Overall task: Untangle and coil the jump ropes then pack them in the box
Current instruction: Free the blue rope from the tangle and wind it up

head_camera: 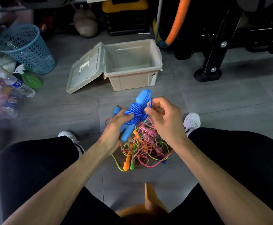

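Left hand: the left hand (116, 125) grips the bright blue plastic jump rope (135, 115) by its two handles, thumb lying across the wound cord near the middle of the bundle.
Right hand: the right hand (162, 118) pinches a free loop of the same blue cord between thumb and fingertips, at the bundle's right side.
Blue rope: its cord is wound in tight turns around the paired blue handles; one handle end points up toward the box, the other down past the left palm. It is held in the air above the pile.
Rope pile: a tangled heap of thin jump ropes (144, 146) lies on the grey tiled floor (222, 101) between the person's knees, under both hands. It mixes red-and-white braided cord, yellow and pink cords, and orange, green and pink handles.
Second blue handle: another blue rope handle with a dark cap (116, 110) shows just behind the left hand's fingers.
Box: the beige plastic storage box (133, 65) stands open on the floor beyond the hands, with nothing visible inside; its hinged translucent lid (86, 69) hangs down on the left side, resting on the floor.
Surroundings: a light blue perforated plastic basket (26, 47) stands far left, a clear water bottle (18, 84) lies near it, and an orange plastic stool (146, 207) shows between the person's thighs.
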The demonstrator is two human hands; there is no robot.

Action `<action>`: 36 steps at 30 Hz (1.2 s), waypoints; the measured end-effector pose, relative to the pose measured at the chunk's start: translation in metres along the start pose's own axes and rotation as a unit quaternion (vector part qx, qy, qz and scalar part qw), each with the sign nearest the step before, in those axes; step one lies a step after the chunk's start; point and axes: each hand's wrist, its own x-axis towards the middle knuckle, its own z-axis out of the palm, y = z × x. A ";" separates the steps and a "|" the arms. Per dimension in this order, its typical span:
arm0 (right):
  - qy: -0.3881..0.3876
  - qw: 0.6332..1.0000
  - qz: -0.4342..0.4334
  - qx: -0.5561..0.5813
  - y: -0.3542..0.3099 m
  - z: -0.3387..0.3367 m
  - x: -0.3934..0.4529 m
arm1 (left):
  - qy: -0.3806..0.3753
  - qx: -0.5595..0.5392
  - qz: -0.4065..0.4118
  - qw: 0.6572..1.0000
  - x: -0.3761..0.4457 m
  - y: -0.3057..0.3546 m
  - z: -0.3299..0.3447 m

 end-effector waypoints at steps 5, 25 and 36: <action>0.033 0.999 0.036 0.000 -0.002 -0.001 0.000 | 0.038 0.147 0.056 0.987 -0.005 0.001 0.004; -0.049 0.996 0.036 -0.058 -0.003 0.012 -0.008 | 0.111 0.387 0.212 0.890 -0.012 0.004 -0.001; -0.006 0.999 0.038 -0.023 -0.005 0.019 -0.013 | 0.172 0.451 0.279 0.830 -0.014 -0.001 0.000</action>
